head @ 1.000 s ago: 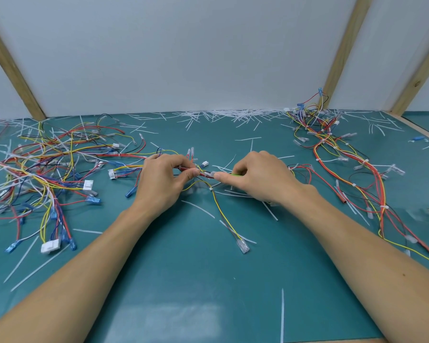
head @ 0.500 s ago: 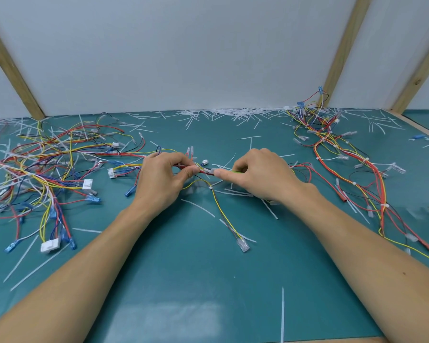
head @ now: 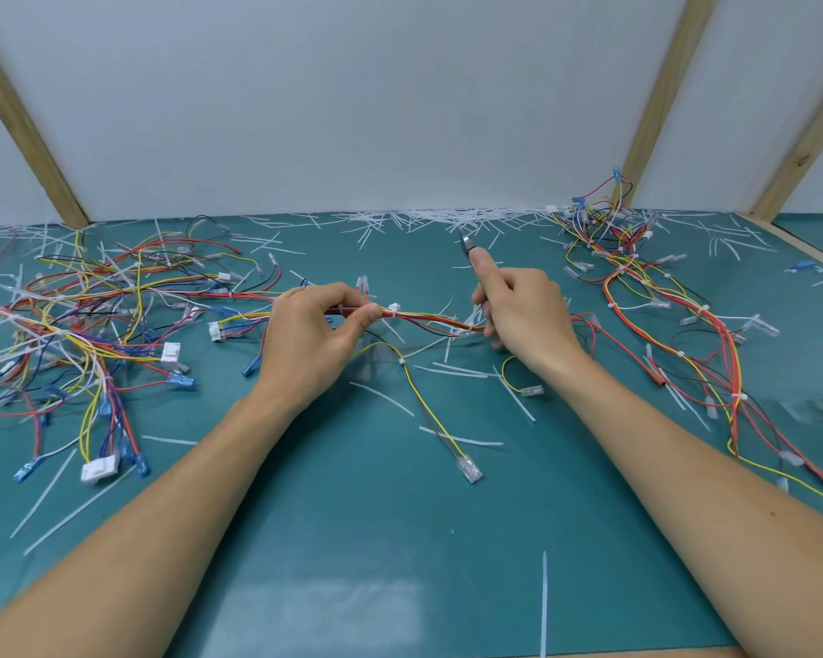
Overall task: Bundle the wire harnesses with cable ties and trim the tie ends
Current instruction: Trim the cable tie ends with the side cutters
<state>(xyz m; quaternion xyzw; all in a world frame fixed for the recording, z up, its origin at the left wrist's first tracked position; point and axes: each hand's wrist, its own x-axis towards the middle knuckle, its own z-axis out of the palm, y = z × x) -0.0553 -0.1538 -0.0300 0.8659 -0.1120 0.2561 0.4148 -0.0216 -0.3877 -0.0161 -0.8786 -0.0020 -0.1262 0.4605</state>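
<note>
My left hand (head: 319, 334) pinches a red, yellow and black wire harness (head: 428, 320) just left of a small white cable tie (head: 393, 308) fastened around it. The harness stretches right, a little above the green mat, to my right hand (head: 519, 315). That hand is closed around a small cutter; only its metal tip (head: 465, 241) shows, pointing up past the raised thumb. A yellow branch wire (head: 424, 401) with a clear connector hangs down onto the mat between my arms.
A tangled pile of loose harnesses (head: 82, 325) lies at the left. Tied harnesses (head: 661, 315) lie at the right. White trimmed tie ends (head: 447, 216) litter the mat, thickest along the back wall. Whole cable ties (head: 544, 600) lie near the front edge.
My hands were close together on the harness. The right hand has since pulled away to the right and lifted, with the cutter tip now pointing up. The left hand rose slightly.
</note>
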